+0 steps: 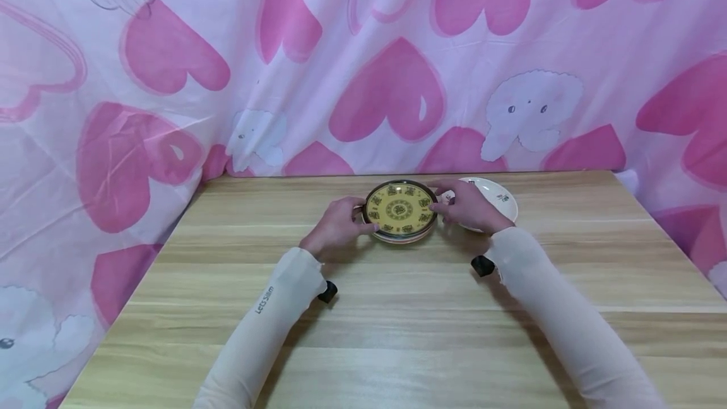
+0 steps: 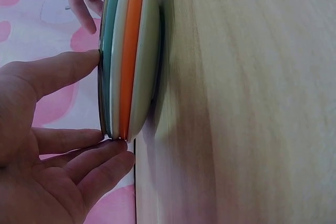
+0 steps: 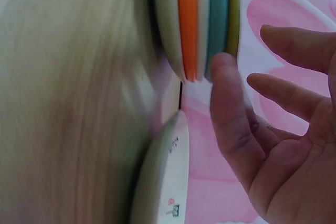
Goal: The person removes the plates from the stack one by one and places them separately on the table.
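Note:
A stack of plates (image 2: 129, 61) stands near the table's far edge, their rims cream, orange, white and teal. On top lies a yellow plate (image 1: 399, 208) with a dark rim and dark printed figures. My left hand (image 1: 339, 225) is at the stack's left side; its thumb touches the top rim and its nearly straight fingertips rest along the plate edges. At the right side is my right hand (image 1: 467, 204), its fingers spread. One fingertip overlaps the teal and yellow rims in the right wrist view, while other fingers stand off the stack.
A white plate (image 1: 502, 197) with small printed marks lies right of the stack, partly behind my right hand. The wooden table (image 1: 386, 320) ends just beyond the plates. A pink curtain (image 1: 386, 87) with hearts hangs behind it.

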Available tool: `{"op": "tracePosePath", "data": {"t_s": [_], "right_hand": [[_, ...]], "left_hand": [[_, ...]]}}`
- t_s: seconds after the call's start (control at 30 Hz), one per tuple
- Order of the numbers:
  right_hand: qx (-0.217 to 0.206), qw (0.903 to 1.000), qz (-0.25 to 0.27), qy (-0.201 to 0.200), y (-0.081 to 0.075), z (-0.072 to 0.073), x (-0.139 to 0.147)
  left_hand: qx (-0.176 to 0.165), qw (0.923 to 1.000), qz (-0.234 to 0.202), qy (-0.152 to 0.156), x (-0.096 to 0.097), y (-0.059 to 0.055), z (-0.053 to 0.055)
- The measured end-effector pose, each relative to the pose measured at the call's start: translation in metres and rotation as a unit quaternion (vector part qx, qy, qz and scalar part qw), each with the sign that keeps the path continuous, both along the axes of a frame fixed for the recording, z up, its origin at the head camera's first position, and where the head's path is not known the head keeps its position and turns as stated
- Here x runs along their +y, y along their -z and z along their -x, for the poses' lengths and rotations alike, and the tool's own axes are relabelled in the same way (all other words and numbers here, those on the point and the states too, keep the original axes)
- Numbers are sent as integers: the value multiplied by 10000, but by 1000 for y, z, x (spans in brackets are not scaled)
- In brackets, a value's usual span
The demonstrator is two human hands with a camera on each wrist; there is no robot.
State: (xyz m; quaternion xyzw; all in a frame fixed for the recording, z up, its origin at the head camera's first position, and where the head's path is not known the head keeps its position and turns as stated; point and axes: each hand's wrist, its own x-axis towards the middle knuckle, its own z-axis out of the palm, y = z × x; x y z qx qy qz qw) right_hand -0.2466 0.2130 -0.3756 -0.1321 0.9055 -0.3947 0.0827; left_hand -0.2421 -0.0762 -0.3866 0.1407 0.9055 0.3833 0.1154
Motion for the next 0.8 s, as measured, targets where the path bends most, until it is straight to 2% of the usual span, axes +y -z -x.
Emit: {"op": "tracePosePath", "data": {"t_s": [0.1, 0.3, 0.57, 0.67, 0.8], "right_hand": [[74, 9999, -22, -121, 3, 0, -4], [53, 9999, -18, -119, 8, 1, -7], [-118, 9999, 68, -74, 12, 0, -9], [-108, 9999, 34, -34, 12, 0, -10], [-88, 9999, 92, 10, 11, 1, -11]], "left_hand": [[22, 10000, -23, 5, 0, 0, 0], [75, 10000, 7, 60, 1, 0, 0], [-131, 9999, -47, 15, 1, 3, -2], [-160, 9997, -148, 74, 1, 3, -2], [-28, 9997, -111, 204, 0, 2, -1]]}}
